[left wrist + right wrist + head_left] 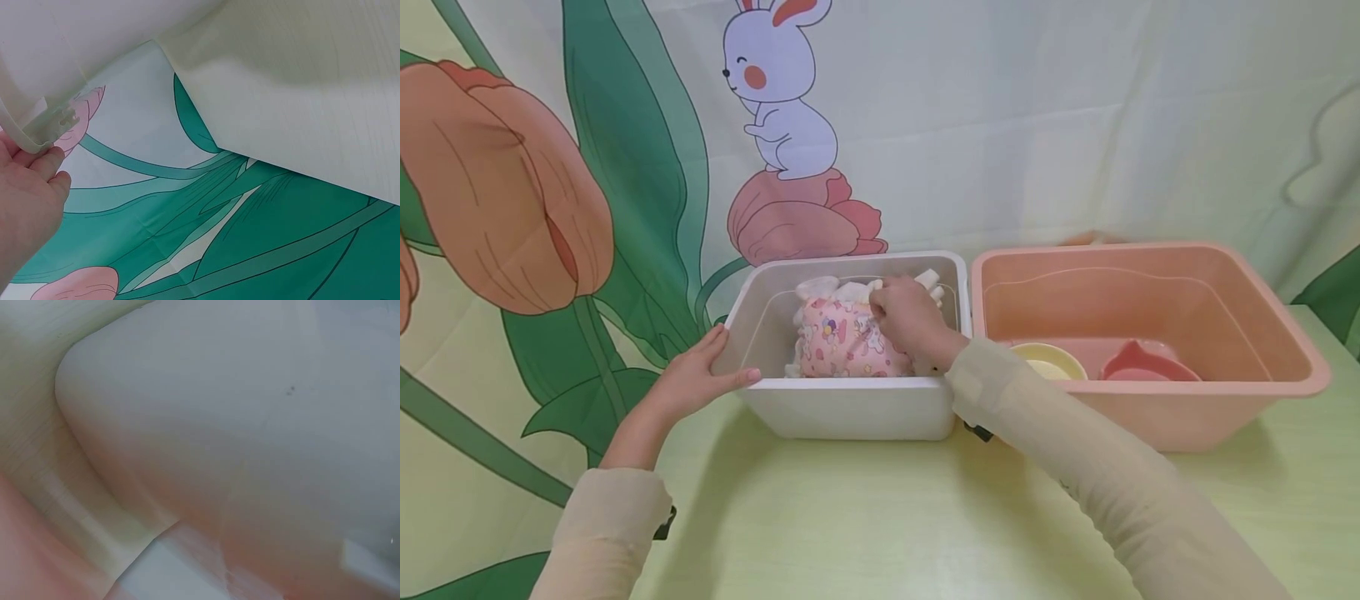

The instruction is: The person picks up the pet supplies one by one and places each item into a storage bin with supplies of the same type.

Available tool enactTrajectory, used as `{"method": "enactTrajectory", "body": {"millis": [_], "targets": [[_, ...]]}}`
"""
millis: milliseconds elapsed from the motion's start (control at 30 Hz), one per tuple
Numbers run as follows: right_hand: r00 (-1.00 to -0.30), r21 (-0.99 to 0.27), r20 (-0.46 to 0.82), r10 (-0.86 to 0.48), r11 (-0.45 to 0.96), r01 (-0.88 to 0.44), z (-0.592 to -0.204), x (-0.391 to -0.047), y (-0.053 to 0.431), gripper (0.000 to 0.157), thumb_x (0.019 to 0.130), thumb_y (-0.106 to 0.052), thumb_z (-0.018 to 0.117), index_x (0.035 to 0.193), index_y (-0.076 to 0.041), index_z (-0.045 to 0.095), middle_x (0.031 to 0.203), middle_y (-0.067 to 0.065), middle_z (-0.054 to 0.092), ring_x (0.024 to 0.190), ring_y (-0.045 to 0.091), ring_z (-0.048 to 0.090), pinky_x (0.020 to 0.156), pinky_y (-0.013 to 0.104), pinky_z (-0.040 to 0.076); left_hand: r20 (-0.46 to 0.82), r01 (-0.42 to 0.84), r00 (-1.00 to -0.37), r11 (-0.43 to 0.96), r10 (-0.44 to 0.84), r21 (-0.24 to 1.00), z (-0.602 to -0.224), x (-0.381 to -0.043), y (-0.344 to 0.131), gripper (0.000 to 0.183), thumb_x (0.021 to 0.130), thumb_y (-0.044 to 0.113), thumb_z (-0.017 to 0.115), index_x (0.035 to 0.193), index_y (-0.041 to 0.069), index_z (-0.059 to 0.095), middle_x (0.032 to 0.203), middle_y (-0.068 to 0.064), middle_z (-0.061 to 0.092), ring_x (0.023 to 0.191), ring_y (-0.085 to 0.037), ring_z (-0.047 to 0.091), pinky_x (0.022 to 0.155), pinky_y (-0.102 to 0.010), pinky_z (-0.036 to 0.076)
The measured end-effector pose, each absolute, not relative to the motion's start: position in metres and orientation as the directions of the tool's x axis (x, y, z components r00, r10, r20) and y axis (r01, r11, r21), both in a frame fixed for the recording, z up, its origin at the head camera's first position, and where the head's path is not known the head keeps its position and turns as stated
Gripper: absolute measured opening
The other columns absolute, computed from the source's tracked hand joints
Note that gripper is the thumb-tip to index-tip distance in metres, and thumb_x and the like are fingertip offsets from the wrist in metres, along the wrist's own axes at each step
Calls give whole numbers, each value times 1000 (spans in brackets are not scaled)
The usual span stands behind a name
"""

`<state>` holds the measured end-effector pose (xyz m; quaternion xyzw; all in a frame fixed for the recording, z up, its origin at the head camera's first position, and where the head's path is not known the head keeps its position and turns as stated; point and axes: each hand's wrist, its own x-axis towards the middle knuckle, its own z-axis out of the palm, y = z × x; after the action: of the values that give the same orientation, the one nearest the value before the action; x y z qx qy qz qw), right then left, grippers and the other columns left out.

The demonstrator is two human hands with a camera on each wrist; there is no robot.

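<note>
A white plastic bin (857, 408) stands on the table with a pink cartoon-printed bundle (842, 342) inside it. White soft-looking pieces (817, 287) show around the bundle's top and sides; its exact kind is unclear. My right hand (913, 317) reaches over the bin's front right rim, its fingers curled and pinching the bundle's top edge. My left hand (696, 375) holds the bin's front left corner, thumb on the front rim and fingers along the left side. In the left wrist view, the left fingers (47, 164) touch the rim from outside. Neither wrist view shows the bundle.
To the right, close beside the white bin, stands a larger pink bin (1157, 317). A yellow round dish (1054, 360) and a red-pink dish (1146, 364) lie in it. The pale green table (880, 517) extends in front. Behind hangs a printed curtain (1000, 125) with a rabbit and tulips.
</note>
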<state>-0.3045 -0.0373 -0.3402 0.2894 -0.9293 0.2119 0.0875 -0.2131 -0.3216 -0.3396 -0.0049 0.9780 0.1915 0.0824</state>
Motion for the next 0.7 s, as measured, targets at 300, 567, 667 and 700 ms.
{"method": "enactTrajectory", "body": {"millis": [300, 567, 667, 700], "targets": [[-831, -338, 252, -497, 759, -556, -343, -304, -38, 14, 81, -3, 54, 72, -10, 63, 78, 3, 54, 77, 19, 46, 74, 29, 41, -158, -36, -987, 928, 25, 371, -340, -213, -322, 99, 76, 63, 51, 142, 5, 6, 149, -15, 1, 130, -47, 12, 97, -65, 20], [-868, -309, 174, -466, 811, -497, -343, -305, -38, 13, 82, -6, 54, 76, -10, 64, 79, 3, 56, 75, 19, 47, 71, 31, 42, -160, -36, -987, 925, 27, 379, -340, -214, -322, 99, 76, 63, 51, 142, 6, 5, 149, -14, 0, 131, -47, 12, 97, -65, 20], [-883, -322, 130, -450, 824, -467, -343, -306, -37, 12, 83, -8, 54, 77, -11, 64, 79, 2, 56, 75, 18, 47, 70, 30, 41, -160, -34, -987, 925, 29, 379, -341, -214, -323, 99, 76, 63, 51, 142, 6, 5, 149, -14, -1, 131, -47, 12, 97, -64, 20], [-888, -329, 118, -444, 826, -457, -344, -306, -37, 12, 84, -8, 54, 77, -11, 64, 79, 2, 56, 75, 18, 47, 70, 30, 41, -161, -34, -987, 925, 29, 379, -340, -214, -323, 99, 76, 63, 51, 142, 6, 5, 149, -14, -1, 131, -47, 12, 97, -64, 20]]}}
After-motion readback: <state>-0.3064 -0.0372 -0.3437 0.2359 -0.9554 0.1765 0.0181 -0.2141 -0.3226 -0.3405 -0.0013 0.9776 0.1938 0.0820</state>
